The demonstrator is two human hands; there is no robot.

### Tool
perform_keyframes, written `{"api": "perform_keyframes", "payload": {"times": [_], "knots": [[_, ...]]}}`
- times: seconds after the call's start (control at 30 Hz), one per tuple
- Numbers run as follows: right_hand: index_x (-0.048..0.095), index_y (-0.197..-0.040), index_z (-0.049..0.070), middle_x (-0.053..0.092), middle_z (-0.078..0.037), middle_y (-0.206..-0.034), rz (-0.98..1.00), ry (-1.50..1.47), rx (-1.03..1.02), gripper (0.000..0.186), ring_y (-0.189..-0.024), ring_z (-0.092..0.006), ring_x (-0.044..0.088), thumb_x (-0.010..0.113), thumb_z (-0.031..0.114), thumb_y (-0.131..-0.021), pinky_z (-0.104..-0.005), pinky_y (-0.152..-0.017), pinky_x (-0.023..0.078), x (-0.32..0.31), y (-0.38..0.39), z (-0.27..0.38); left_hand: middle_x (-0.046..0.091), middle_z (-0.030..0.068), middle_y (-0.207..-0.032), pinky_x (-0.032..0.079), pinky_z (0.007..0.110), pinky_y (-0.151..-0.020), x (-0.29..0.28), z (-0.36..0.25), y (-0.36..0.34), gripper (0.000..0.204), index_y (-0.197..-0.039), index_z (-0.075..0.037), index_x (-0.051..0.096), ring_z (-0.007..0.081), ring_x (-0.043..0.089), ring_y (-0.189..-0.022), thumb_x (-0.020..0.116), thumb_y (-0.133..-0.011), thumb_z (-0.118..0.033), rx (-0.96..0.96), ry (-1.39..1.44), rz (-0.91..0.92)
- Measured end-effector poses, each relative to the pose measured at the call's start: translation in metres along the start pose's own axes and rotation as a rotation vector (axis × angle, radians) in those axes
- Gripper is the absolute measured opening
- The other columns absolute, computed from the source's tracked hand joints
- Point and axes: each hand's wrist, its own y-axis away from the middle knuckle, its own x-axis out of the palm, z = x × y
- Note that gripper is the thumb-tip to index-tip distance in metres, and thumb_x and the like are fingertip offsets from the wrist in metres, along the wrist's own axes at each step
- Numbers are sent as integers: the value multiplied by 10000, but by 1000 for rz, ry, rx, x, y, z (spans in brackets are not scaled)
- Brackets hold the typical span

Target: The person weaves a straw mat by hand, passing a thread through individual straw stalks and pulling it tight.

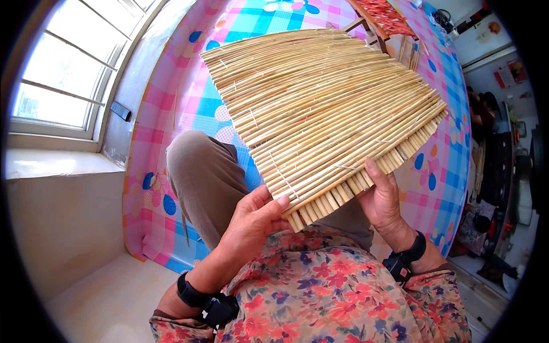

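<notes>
A stiff mat of straw-coloured reed stalks (326, 108), stitched with white thread, is held up in front of me and tilted. My left hand (254, 220) grips its near left corner, thumb on top and fingers underneath. Along the near right edge, my right hand (382, 197) pinches the mat, its thumb on the upper face and the other fingers below. Under that near edge, a second layer of stalks (337, 195) runs crosswise, with its short cut ends sticking out. The mat hides what lies beneath its middle.
A checked pink and blue sheet (191, 80) covers the surface around me. Beyond the mat stands a wooden frame with red woven strips (389, 20). A barred window (63, 68) and a ledge with a dark remote control (120, 111) lie left. Another person (483, 108) is far right.
</notes>
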Motion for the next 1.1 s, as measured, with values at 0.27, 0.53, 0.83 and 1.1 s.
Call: {"api": "perform_keyframes", "payload": {"times": [0.27,0.53,0.83,1.1], "knots": [[437,-1275,60,531,-57,-1188,18,50,-9,408,-1104,-173,514,569,124,-894,-336,-959,437,1,-8,1,610,38,-1066,511,244,-716,-4,2,-7,329,-1179,-15,516,95,594,-894,576,-909,-194,19,-2,25],[452,-1255,29,539,-65,-1174,49,62,-17,391,-1089,-172,523,569,141,-900,-327,-957,435,3,-16,4,608,36,-965,528,257,-664,-2,0,-11,285,-1124,-1,536,85,591,-791,585,-904,-175,32,25,15],[453,-1251,26,544,-67,-1170,18,103,31,392,-1088,-175,524,576,118,-891,-334,-962,431,-2,-19,8,635,46,-991,532,281,-662,-6,11,-16,255,-1114,-10,539,110,621,-794,579,-898,-140,-30,79,40],[404,-1298,47,507,-72,-1219,-31,142,90,446,-1117,-185,502,574,105,-889,-341,-975,417,-9,-21,9,618,78,-960,534,265,-638,-6,21,-24,276,-1094,19,530,123,613,-728,583,-901,-172,-113,140,17]]}}
